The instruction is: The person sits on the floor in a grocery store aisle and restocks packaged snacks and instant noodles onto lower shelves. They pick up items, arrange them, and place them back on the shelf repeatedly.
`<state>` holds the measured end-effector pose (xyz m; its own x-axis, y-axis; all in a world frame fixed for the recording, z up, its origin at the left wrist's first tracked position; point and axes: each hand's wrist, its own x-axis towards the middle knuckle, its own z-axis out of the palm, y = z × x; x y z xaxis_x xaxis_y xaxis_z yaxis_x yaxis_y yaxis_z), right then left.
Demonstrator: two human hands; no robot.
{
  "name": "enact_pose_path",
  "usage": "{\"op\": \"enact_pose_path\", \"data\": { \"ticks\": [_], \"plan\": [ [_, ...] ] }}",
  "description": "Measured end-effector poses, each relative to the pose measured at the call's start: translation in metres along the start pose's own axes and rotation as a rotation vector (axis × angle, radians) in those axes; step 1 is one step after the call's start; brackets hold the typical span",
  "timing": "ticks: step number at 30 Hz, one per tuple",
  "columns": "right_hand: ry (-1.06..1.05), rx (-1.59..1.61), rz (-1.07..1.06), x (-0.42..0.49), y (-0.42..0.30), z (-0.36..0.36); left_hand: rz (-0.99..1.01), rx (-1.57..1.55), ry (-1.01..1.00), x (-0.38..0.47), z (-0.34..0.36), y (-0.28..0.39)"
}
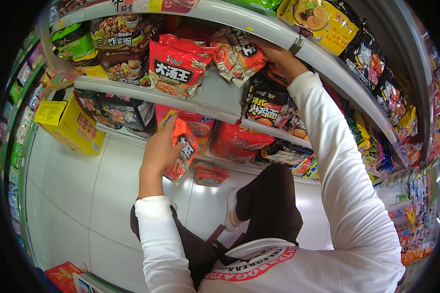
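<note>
My left hand (159, 152) grips a red instant noodle packet (185, 150) by its side, in front of the lower shelf. On the middle shelf, my right hand (283, 60) reaches in under the front lip of the shelf above. Its fingers are mostly hidden behind a tilted red noodle packet (240, 55), which it touches; I cannot tell whether it grips it. Left of that stand upright red noodle packs (179, 67), and below my right forearm are black noodle packs (267, 99). Red packets (211, 174) lie low, just in front of the bottom shelf.
A yellow carton (71, 124) stands on the tiled floor at the left. The middle shelf's metal edge (146, 97) runs below the packs, and the upper shelf's lip (242, 18) hangs over them. My bent knee (278, 186) is near the bottom shelf.
</note>
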<state>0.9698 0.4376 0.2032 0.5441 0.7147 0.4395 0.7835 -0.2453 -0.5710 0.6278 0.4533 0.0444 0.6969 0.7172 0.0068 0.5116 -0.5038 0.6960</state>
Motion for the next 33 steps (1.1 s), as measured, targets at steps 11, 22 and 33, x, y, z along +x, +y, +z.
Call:
{"op": "enact_pose_path", "data": {
  "ticks": [11,22,33],
  "plan": [
    [-0.089,0.424,0.191,-0.039,0.010,-0.034,0.086,-0.008,0.096,-0.001,0.004,-0.006],
    [-0.418,0.564,0.314,-0.069,-0.010,-0.070,0.097,-0.169,0.127,0.006,0.006,-0.003],
    [-0.391,0.753,0.287,-0.124,0.025,-0.100,-0.047,-0.797,0.029,0.009,-0.001,-0.017]
  ]
}}
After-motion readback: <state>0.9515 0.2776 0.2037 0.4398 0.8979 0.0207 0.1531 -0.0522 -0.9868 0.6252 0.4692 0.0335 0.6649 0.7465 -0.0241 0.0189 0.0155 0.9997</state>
